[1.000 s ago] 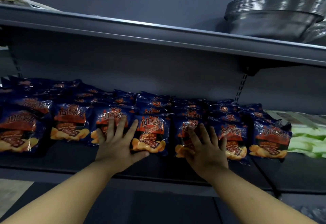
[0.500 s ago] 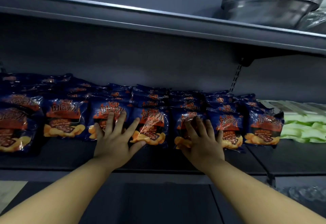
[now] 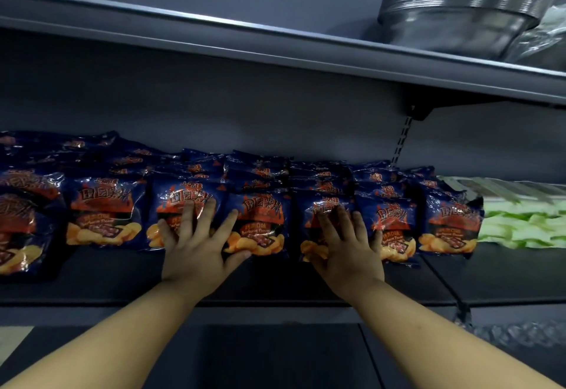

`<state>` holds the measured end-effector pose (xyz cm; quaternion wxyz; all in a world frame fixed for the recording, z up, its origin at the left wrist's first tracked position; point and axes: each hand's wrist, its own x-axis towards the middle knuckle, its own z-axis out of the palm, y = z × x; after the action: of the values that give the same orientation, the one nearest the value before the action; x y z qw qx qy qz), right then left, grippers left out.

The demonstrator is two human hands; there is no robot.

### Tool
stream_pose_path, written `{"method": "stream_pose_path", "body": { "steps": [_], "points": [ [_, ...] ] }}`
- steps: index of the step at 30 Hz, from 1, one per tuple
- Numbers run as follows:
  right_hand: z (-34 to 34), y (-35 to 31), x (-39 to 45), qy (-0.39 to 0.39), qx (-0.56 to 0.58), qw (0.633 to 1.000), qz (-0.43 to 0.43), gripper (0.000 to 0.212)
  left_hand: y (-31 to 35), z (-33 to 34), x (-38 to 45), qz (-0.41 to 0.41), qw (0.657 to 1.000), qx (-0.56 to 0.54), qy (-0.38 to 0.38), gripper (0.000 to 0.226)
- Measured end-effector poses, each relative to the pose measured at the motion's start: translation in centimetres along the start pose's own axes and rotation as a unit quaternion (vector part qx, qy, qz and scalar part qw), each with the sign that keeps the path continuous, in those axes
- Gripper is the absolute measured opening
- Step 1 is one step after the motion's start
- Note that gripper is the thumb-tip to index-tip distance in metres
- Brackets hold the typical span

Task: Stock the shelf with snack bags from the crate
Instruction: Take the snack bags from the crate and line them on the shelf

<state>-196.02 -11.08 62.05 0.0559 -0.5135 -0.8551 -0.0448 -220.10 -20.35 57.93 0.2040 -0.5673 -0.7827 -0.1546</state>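
Several dark blue snack bags [image 3: 104, 214] with orange and red print lie in overlapping rows along the dark shelf [image 3: 92, 290]. My left hand [image 3: 199, 241] lies flat with spread fingers across two front bags, one of them the bag [image 3: 260, 223] under its thumb. My right hand [image 3: 346, 247] presses flat on another front bag [image 3: 318, 205] further right. Neither hand grips anything. The crate is out of view.
Pale green packets [image 3: 526, 220] lie on the same shelf at the right. The upper shelf [image 3: 245, 39] carries a stack of metal bowls [image 3: 459, 18]. A slotted upright [image 3: 401, 140] stands at the back right. A strip of bare shelf runs in front of the bags.
Both hands have pushed slightly further onto the front bags, and the front row sits a little deeper on the shelf. The view has dipped a little.
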Motion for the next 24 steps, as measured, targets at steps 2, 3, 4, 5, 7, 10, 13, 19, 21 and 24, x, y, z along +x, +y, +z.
{"method": "stream_pose_path", "body": {
  "steps": [2, 3, 4, 5, 7, 10, 13, 19, 21, 24],
  "points": [
    [0.0, 0.1, -0.2, 0.003, 0.001, 1.000, -0.001, 0.080, 0.0, -0.2, -0.1, 0.000, 1.000, 0.001, -0.003, 0.081],
    [-0.1, 0.2, -0.2, 0.006, 0.002, 1.000, -0.002, 0.080, 0.0, -0.3, -0.2, -0.002, 1.000, 0.002, -0.004, 0.081],
    [-0.1, 0.2, -0.2, 0.009, 0.004, 1.000, -0.005, 0.079, 0.0, -0.4, -0.2, -0.003, 1.000, 0.003, -0.006, 0.081],
    [-0.2, 0.2, -0.2, 0.012, 0.007, 1.000, -0.007, 0.079, 0.0, -0.6, -0.3, -0.005, 1.000, 0.004, -0.008, 0.081],
    [-0.3, 0.3, -0.3, 0.016, 0.015, 1.000, -0.009, 0.077, 0.0, -0.7, -0.4, -0.006, 1.000, 0.008, -0.012, 0.082],
    [-0.4, 0.2, -0.4, 0.017, 0.020, 1.000, -0.007, 0.074, 0.1, -0.9, -0.4, -0.004, 1.000, 0.011, -0.009, 0.081],
    [-0.6, 0.1, -0.6, 0.019, 0.026, 0.999, -0.007, 0.074, 0.3, -1.2, -0.5, -0.003, 1.000, 0.009, -0.005, 0.080],
    [-1.3, 0.4, -1.4, 0.035, 0.028, 0.999, -0.016, 0.075, 1.6, -2.1, -0.4, 0.009, 1.000, 0.002, 0.028, 0.082],
    [-1.7, 0.9, -2.0, 0.041, 0.020, 0.999, -0.014, 0.075, 2.8, -2.5, -0.3, 0.020, 0.999, -0.005, 0.045, 0.081],
    [-2.3, 2.2, -2.9, 0.051, 0.015, 0.999, -0.001, 0.076, 5.1, -3.0, -0.1, 0.043, 0.997, -0.015, 0.061, 0.080]
  ]
}}
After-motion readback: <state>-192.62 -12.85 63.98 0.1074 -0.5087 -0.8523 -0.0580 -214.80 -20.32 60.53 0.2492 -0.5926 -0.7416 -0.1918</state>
